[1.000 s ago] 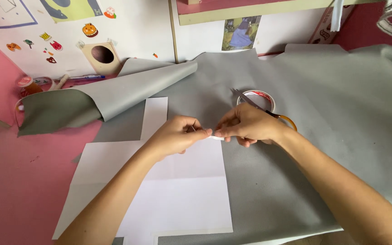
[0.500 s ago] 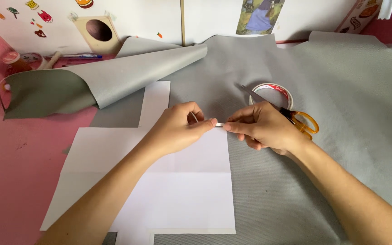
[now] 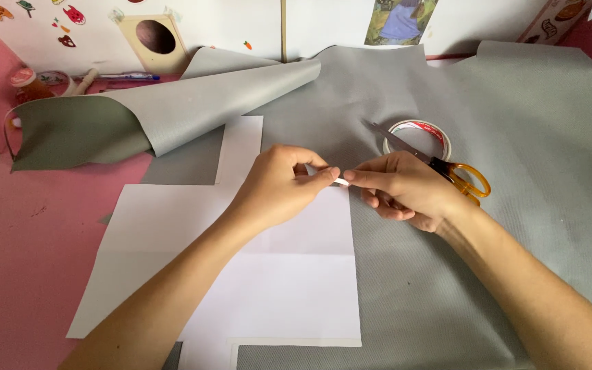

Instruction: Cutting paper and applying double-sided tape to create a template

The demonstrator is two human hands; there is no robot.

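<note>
1. The left hand [image 3: 275, 188] and right hand [image 3: 399, 188] meet fingertip to fingertip over the white paper [image 3: 241, 274], each grip pinched tight on a small white strip [image 3: 340, 181].
2. The paper lies flat on grey fabric [image 3: 515, 171] covering the pink bench [image 3: 15, 260].
3. Orange-handled scissors [image 3: 460, 175] and a tape roll [image 3: 416, 137] lie just behind the right hand.

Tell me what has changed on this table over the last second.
Very little. Both hands slid slightly down toward the white paper's right edge; most of the apparent shift is the camera tilting. The left hand and right hand still pinch the same small white strip between their fingertips. The tape roll, orange-handled scissors and grey fabric lie as before.
</note>
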